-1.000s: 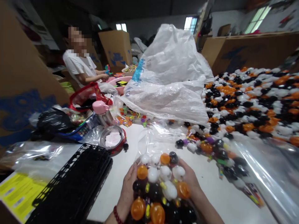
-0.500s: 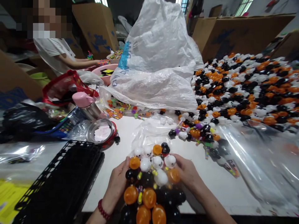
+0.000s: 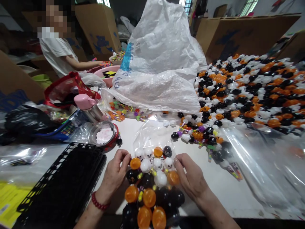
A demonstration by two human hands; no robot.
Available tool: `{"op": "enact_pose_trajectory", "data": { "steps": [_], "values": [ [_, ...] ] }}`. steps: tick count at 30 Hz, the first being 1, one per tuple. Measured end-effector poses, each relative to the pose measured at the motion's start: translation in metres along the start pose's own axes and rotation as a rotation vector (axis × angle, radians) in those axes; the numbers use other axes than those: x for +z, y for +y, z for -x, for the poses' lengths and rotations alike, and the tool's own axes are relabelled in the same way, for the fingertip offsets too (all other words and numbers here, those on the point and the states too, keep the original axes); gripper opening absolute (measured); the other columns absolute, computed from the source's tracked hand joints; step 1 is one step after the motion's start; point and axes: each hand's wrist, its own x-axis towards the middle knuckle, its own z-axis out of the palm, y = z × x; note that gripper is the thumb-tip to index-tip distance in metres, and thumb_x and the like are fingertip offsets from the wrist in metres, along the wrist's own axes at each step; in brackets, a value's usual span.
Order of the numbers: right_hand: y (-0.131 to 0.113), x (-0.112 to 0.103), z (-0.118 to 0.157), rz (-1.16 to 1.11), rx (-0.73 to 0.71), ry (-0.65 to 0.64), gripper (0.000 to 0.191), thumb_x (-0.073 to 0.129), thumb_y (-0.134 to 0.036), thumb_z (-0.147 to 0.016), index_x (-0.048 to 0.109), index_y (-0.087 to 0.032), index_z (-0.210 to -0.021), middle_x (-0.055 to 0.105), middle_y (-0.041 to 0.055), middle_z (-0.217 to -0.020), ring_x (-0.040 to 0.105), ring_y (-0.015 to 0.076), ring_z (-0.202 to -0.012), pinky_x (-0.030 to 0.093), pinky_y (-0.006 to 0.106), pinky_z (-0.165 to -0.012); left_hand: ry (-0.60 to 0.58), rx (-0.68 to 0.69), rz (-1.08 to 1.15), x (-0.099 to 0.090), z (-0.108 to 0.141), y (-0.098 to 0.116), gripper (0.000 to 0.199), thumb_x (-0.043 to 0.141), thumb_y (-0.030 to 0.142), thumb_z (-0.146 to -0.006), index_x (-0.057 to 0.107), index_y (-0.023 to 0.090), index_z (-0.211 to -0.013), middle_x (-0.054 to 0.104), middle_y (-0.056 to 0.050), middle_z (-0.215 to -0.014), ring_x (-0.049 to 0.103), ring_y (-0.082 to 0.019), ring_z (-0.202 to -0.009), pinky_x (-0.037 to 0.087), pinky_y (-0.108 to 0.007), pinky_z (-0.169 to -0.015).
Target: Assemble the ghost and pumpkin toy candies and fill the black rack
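Note:
In front of me lies a packed bunch of orange, black and white skull and pumpkin heads (image 3: 149,197), with small yellow pieces between them. A clear plastic bag (image 3: 152,132) extends beyond its far end; how far it covers the bunch is hard to see. At the far left corner, my left hand (image 3: 113,175), with a red bead bracelet above it, has thumb and forefinger pinched on the bag's edge. My right hand (image 3: 193,178) is closed at the opposite corner, fingers curled against the bag's edge beside a white skull head (image 3: 169,163).
Black plastic racks (image 3: 57,187) are stacked at left, near a tape roll (image 3: 91,135) and pink-lidded bottle (image 3: 84,101). Clear bags (image 3: 257,171) lie right, below a heap of heads (image 3: 252,86). A white sack (image 3: 162,63) stands behind; a person (image 3: 57,52) works far left.
Both hands have shifted to the bunch's far corners, the left fingers now pinching more visibly. The bunch has moved slightly left and the bag's far part stands a little higher.

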Motion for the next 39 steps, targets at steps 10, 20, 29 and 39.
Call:
{"op": "enact_pose_trajectory", "data": {
  "steps": [10, 20, 29, 39],
  "values": [
    [0.0, -0.003, -0.006, 0.04, -0.106, -0.026, 0.015, 0.044, -0.024, -0.099, 0.054, -0.021, -0.088, 0.057, 0.0009, -0.079, 0.057, 0.013, -0.07, 0.044, 0.025, -0.066, -0.097, 0.1, -0.137, 0.0, -0.014, 0.011, 0.028, 0.045, 0.038, -0.094, 0.058, 0.019, -0.078, 0.063, 0.0, -0.074, 0.058, -0.015, -0.069, 0.044, -0.027, -0.066],
    [-0.009, -0.025, 0.021, 0.035, -0.112, -0.148, 0.017, 0.039, -0.019, -0.1, 0.05, -0.021, -0.088, 0.052, 0.0005, -0.077, 0.055, 0.0122, -0.064, 0.046, 0.023, -0.059, -0.125, 0.531, -0.366, -0.026, 0.007, 0.014, 0.019, 0.041, 0.018, -0.097, 0.051, 0.019, -0.081, 0.054, 0.0, -0.074, 0.048, -0.014, -0.071, 0.038, -0.03, -0.074],
    [-0.013, -0.033, 0.048, 0.035, -0.19, -0.288, 0.018, 0.037, -0.013, -0.097, 0.052, -0.02, -0.103, 0.059, 0.0056, -0.086, 0.062, 0.0152, -0.072, 0.055, 0.025, -0.064, -0.236, 0.705, -0.542, -0.049, 0.033, 0.027, 0.015, 0.042, 0.005, -0.09, 0.047, 0.018, -0.084, 0.054, 0.0, -0.077, 0.048, -0.014, -0.072, 0.036, -0.038, -0.085],
    [-0.021, -0.051, 0.068, 0.027, -0.198, -0.433, 0.018, 0.038, -0.017, -0.098, 0.054, -0.021, -0.105, 0.064, 0.0069, -0.09, 0.066, 0.015, -0.073, 0.058, 0.023, -0.063, -0.342, 0.769, -0.576, -0.058, 0.067, 0.039, 0.019, 0.046, 0.003, -0.085, 0.043, 0.019, -0.076, 0.047, 0.001, -0.069, 0.043, -0.014, -0.064, 0.038, -0.037, -0.077]
  ]
}}
